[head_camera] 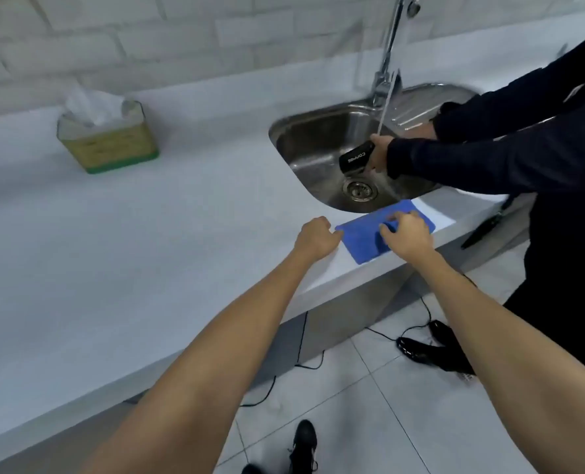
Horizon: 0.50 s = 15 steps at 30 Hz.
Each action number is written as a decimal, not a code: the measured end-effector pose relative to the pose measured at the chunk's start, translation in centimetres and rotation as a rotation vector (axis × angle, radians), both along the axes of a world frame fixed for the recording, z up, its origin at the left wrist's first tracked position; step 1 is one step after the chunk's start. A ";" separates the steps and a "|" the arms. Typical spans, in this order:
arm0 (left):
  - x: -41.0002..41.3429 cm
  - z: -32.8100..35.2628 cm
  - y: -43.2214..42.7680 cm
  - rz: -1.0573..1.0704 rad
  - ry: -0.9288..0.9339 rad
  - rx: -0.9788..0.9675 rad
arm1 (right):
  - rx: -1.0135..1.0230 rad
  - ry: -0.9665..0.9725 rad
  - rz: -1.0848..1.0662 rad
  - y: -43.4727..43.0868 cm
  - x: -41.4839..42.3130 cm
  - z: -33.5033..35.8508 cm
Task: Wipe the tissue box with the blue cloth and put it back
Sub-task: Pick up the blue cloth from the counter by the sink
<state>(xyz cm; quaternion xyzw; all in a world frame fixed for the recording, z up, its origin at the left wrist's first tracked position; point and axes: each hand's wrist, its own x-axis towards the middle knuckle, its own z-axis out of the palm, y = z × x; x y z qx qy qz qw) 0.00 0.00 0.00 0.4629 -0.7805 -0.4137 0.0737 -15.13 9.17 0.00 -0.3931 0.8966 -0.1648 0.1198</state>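
Observation:
The tissue box [108, 142], clear with a green base and white tissue sticking out of its top, stands far left on the white counter near the wall. A blue cloth [363, 239] lies flat at the counter's front edge, just below the sink. My right hand [405, 236] rests on top of the cloth with fingers bent, pinching its fabric. My left hand [315, 239] is curled at the cloth's left corner and touches its edge. Both hands are far from the tissue box.
A steel sink [304, 148] with a running tap [387, 63] is set into the counter [147, 234]. Another person in dark sleeves [489, 155] stands at the right, rinsing a black cup [356, 159] in it. Black cables [301, 357] trail over the tiled floor below.

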 end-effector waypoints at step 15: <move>-3.9 0.7 -1.2 0.384 0.382 0.422 | -0.168 -0.103 -0.101 -4.8 -0.1 -0.8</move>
